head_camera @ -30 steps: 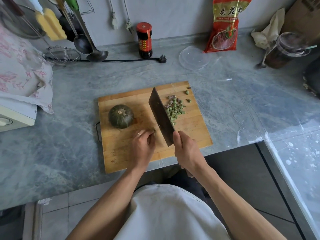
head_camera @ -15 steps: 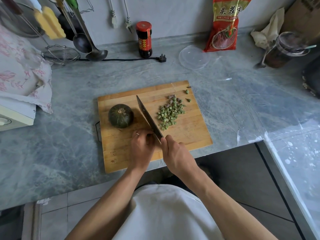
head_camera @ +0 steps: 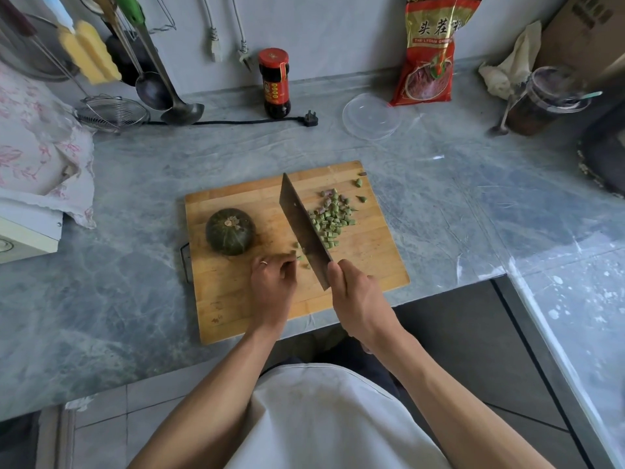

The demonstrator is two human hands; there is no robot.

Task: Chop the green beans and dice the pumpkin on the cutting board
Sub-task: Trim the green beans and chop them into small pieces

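Chopping of the green beans looks nearly done. Right hand (head_camera: 355, 292) wraps the handle of the cleaver (head_camera: 302, 228), handle itself hidden inside the fist; blade runs diagonally from near the board's front edge toward its back edge, acting as a wall between cut and uncut stock. Left hand (head_camera: 272, 282) sits curled, knuckles toward the blade, fingertips tucked and pinching what seems to be the last short stubs of green beans (head_camera: 299, 257) just beside the blade's left face; probably curled so the tips stay clear of the edge. How much bean is left under the fingers cannot be told. Chopped bean pieces (head_camera: 329, 220) are heaped on the blade's right side, toward the back right corner of the cutting board (head_camera: 372, 258), likely pushed there to keep the cutting zone free; a couple of strays lie nearer that corner. Small whole pumpkin (head_camera: 230, 231) sits stem up near the board's left edge, uncut, parked out of the knife's way. Board lies at the front edge of the grey worktop (head_camera: 118, 282), slightly overhanging. Dicing not yet started.
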